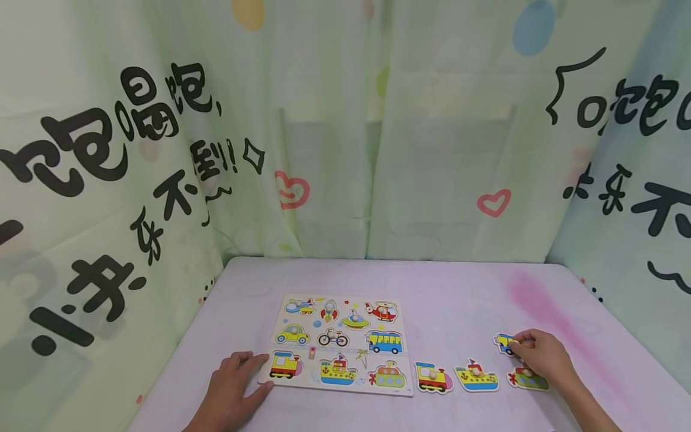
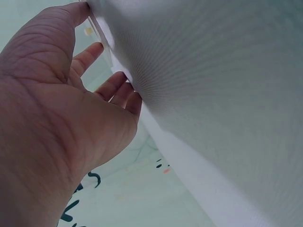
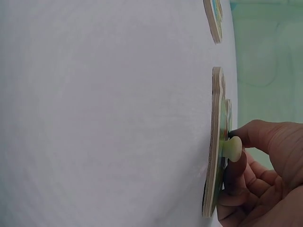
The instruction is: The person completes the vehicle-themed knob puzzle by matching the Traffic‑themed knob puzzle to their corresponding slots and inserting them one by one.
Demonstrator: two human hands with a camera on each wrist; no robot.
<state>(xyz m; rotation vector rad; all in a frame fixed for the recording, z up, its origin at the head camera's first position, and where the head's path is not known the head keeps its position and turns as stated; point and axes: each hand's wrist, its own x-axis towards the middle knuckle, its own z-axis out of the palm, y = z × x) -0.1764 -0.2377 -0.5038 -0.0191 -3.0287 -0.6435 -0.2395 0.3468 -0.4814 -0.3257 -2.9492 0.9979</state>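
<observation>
My left hand (image 1: 229,390) rests at the lower left corner of a wooden puzzle board (image 1: 318,384), thumb and fingers spread along its edge; the left wrist view shows the fingers loosely bent. My right hand (image 1: 542,357) pinches a yellow-and-blue bus puzzle piece (image 1: 503,343), partly hidden by the fingers. Just below that hand lies a green submarine piece (image 1: 528,379); its pale knob (image 3: 233,149) stands up in the right wrist view. To its left are a ship piece (image 1: 477,378) and a train piece (image 1: 433,379), beside the board.
Vehicle pictures, such as a bus (image 1: 385,342) and a helicopter (image 1: 382,311), cover the board. A white cloth with a pink stain (image 1: 545,300) covers the table. Pale green curtains (image 1: 335,150) with black lettering surround it on the back and sides.
</observation>
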